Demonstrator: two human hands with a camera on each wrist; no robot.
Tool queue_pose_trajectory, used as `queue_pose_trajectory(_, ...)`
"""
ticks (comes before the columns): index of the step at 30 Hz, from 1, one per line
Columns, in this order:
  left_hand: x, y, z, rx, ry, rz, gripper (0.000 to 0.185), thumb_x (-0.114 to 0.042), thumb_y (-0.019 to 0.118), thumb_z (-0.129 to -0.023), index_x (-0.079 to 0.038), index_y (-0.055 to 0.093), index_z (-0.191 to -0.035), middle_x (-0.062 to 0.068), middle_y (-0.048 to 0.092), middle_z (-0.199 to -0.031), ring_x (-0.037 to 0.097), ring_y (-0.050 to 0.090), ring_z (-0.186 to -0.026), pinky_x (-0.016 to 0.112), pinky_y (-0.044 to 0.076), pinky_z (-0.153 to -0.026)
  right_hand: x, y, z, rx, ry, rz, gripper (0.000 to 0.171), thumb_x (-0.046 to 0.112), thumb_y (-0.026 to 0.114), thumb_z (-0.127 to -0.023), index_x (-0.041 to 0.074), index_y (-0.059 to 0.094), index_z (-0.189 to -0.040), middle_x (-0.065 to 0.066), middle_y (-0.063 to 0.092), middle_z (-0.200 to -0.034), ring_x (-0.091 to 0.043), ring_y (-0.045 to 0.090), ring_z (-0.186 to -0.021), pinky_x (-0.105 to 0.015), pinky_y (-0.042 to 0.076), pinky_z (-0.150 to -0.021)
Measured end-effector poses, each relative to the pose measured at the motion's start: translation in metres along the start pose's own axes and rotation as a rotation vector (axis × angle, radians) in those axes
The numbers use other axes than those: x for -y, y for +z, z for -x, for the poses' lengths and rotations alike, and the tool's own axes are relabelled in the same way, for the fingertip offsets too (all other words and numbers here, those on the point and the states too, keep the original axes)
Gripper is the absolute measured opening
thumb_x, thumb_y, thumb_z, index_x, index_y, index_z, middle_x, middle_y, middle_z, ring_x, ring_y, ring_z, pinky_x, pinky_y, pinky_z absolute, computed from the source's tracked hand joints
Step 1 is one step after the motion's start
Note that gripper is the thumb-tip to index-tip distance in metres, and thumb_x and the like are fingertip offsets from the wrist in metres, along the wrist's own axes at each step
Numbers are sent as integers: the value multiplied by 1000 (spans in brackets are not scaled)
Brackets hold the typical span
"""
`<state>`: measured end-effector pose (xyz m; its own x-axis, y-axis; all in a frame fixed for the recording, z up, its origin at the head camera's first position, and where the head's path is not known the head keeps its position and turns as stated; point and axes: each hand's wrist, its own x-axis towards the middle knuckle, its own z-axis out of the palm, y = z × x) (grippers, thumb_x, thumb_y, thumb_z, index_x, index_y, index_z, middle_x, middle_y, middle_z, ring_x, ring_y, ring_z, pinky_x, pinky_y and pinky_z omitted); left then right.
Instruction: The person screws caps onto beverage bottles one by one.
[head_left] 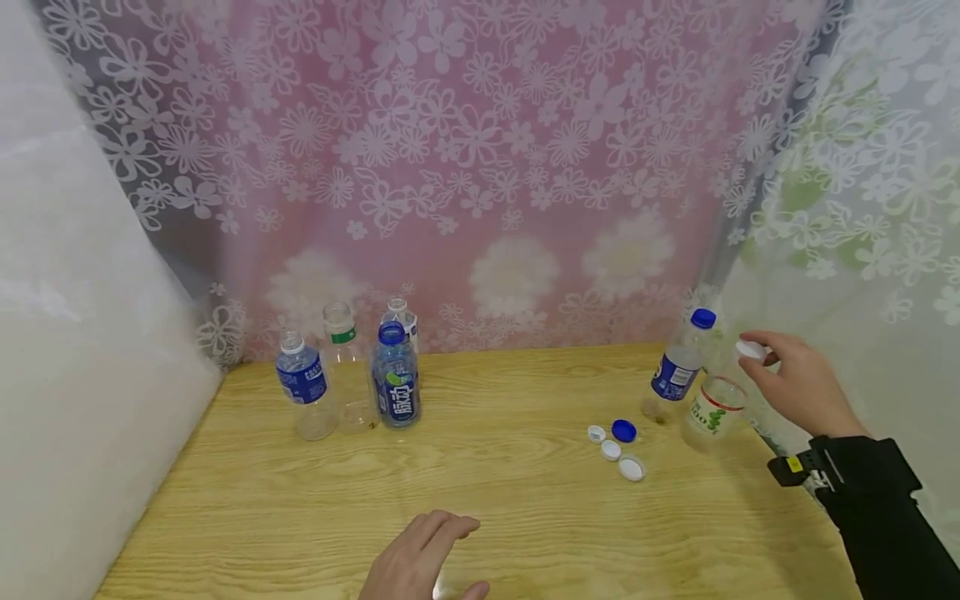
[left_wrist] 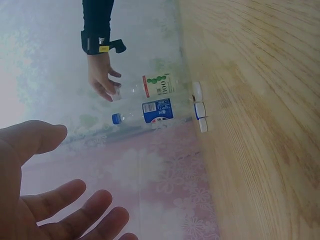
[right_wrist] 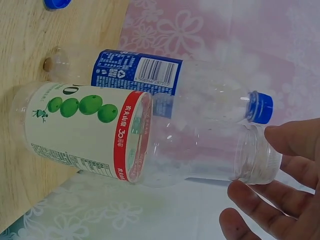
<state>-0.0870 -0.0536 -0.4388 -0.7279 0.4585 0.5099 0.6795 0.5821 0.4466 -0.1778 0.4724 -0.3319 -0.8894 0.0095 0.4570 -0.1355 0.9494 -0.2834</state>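
At the table's right edge my right hand (head_left: 756, 357) curls its thumb and fingers round the white cap (head_left: 750, 348) of a clear bottle with a green-dot label (head_left: 714, 410). In the right wrist view that bottle (right_wrist: 90, 135) stands on the wood, with the hand (right_wrist: 272, 165) closing on either side of its cap (right_wrist: 257, 159). Just behind it stands a blue-capped bottle (head_left: 678, 367), also in the right wrist view (right_wrist: 150, 72). My left hand (head_left: 459, 554) lies relaxed and empty low over the front edge, fingers spread (left_wrist: 75, 200).
Several loose caps lie together on the wooden table (head_left: 510, 500): three white (head_left: 632, 468) and one blue (head_left: 623, 430). Several bottles (head_left: 395, 383) stand grouped at the back left. Flowered curtains (head_left: 480, 167) close off the back and right; a white sheet (head_left: 67, 375) hangs at left.
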Motion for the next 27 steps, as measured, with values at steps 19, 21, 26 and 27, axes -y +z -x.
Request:
queue_pose_trajectory(19,-1,1,2,9,-49,4,43,-59,64,-92,-25,68,-118,-17,61,-101,0,58,-87,21,49,-63,-20,19,2,22,45,29,48,19,60,-101,-3,49,-142,-31,56,-121,-43,57,-94,-45,47,-63)
queue_pose_trajectory(21,0,1,2,10,-50,4,43,-59,64,-92,-25,68,-118,-17,61,-102,0,58,-87,21,49,-63,-20,19,3,26,52,28,49,20,59,-102,-3,47,-144,-32,56,-122,-44,58,-95,-48,47,-65)
queue_pose_trajectory(26,0,1,2,7,-52,3,43,-59,63,-93,-25,68,-118,-17,61,-102,0,58,-87,21,49,-62,-21,18,6,37,70,29,53,25,58,-102,-1,44,-147,-34,53,-128,-49,57,-101,-55,47,-70)
queue_pose_trajectory(27,0,1,2,5,-52,2,43,-59,64,-92,-25,68,-118,-18,61,-102,-1,58,-87,21,49,-62,-21,18,7,37,73,34,54,26,58,-103,0,44,-148,-34,53,-130,-49,56,-103,-56,47,-70)
